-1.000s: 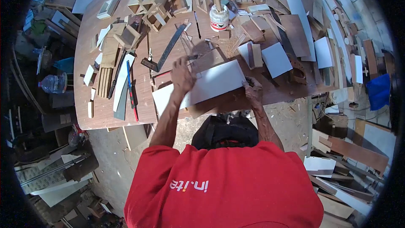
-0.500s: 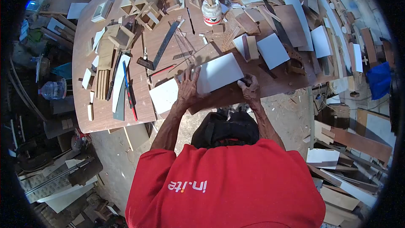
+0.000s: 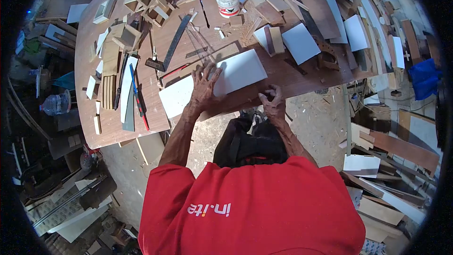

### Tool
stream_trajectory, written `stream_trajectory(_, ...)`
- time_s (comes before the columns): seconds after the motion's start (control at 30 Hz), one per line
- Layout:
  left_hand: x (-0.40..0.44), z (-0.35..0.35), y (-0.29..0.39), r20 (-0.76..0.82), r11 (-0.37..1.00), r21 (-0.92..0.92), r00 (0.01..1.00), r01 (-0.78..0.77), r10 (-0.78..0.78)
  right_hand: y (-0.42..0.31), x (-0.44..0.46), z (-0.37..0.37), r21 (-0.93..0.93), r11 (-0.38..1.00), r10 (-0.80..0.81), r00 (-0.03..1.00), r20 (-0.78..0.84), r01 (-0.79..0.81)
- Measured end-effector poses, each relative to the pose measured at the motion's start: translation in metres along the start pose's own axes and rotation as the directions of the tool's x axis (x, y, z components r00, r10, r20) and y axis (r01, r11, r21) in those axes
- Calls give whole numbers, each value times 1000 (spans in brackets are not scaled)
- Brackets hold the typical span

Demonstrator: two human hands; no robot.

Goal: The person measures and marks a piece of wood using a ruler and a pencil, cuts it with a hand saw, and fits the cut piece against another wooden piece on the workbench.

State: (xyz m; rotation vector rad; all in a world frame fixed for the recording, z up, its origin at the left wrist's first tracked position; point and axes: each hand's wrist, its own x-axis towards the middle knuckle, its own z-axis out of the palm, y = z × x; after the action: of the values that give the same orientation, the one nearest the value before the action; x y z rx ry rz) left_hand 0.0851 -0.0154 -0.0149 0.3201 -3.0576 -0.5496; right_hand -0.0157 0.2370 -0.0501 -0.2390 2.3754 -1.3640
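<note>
A long white board (image 3: 242, 72) lies slantwise near the front edge of the table. My left hand (image 3: 205, 85) rests flat on it with the fingers spread. Just off the board's right end, by the table edge, my right hand (image 3: 272, 101) is raised with curved fingers apart and nothing visible between them. Behind the board are a red pencil (image 3: 177, 70) and a thin dark metal strip (image 3: 196, 52). A try square (image 3: 173, 46) with a dark blade lies farther back, left of the strip.
A glue jar (image 3: 228, 4) stands at the back. Small wooden boxes (image 3: 158, 9) crowd the back left. A blue and red tool (image 3: 138, 97) lies at the left. White panels (image 3: 300, 43) and a handsaw (image 3: 327, 57) are at the right.
My right hand has let go of the board's right end and moved down towards me. My left hand, earlier raised and blurred, now lies on the board.
</note>
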Motion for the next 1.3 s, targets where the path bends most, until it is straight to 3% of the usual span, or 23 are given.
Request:
stream_trajectory(0.2, -6, -4, 5, 13, 1000, 6, 1000, -19, 19, 3, -10, -7, 20, 1000, -14, 999, 34, 14)
stream_trajectory(0.27, -6, -5, 13, 17, 1000, 3, 1000, -15, 15, 5, -8, -16, 12, 999, -40, 992, 116, 39)
stream_trajectory(0.33, -7, -11, 26, -38, 994, -14, 993, 109, -109, 6, -3, -31, 43, 997, -72, 997, 42, 71)
stream_trajectory(0.4, -3, -15, 25, -77, 990, -88, 990, 109, -116, 14, 14, -58, -20, 991, -136, 983, -120, 134)
stream_trajectory(0.43, 1, -9, 20, -111, 967, -93, 963, 238, -247, 19, 23, -71, 72, 993, -79, 973, -216, 97)
stream_trajectory(0.5, 9, 0, 15, -143, 886, -33, 875, 462, -462, 18, 43, -115, -172, 966, -249, 872, -423, 192)
stream_trajectory(0.57, 21, 0, 16, -98, 859, 0, 855, 512, -510, 20, 62, -151, -324, 941, -264, 822, -505, 103)
stream_trajectory(0.6, 21, -2, 13, -50, 819, 40, 820, 572, -570, 25, 71, -163, -473, 875, -352, 802, -483, 99)
stream_trajectory(0.63, 22, 11, 3, -155, 831, 36, 825, 555, -544, 32, 79, -175, -611, 786, -439, 780, -447, 92)
stream_trajectory(0.67, 23, 12, -1, -166, 824, 38, 817, 565, -553, 37, 85, -183, -612, 779, -421, 837, -350, 136)
stream_trajectory(0.73, 28, 13, -2, -210, 848, -74, 823, 525, -528, 54, 99, -193, -791, 558, -559, 818, -135, 251)
stream_trajectory(0.77, 36, 11, -5, -133, 793, -121, 782, 597, -609, 60, 103, -197, -790, 553, -566, 815, -124, 264)
stream_trajectory(0.83, 47, 3, -4, -121, 754, -175, 746, 633, -655, 60, 105, -197, -849, 459, -576, 815, -60, 262)
stream_trajectory(0.93, 61, -8, 6, -78, 700, -208, 701, 684, -709, 52, 115, -199, -868, 429, -555, 831, -35, 250)
stream_trajectory(1.1, 68, 0, 5, -191, 748, -132, 724, 651, -663, 48, 135, -200, -878, 418, -495, 869, -7, 232)
stream_trajectory(1.23, 68, 8, -7, -121, 733, -165, 724, 660, -679, 53, 151, -206, -893, 408, -438, 899, -8, 192)
stream_trajectory(1.3, 64, 11, -10, -173, 781, -102, 762, 617, -624, 55, 157, -211, -904, 363, -472, 881, 31, 226)
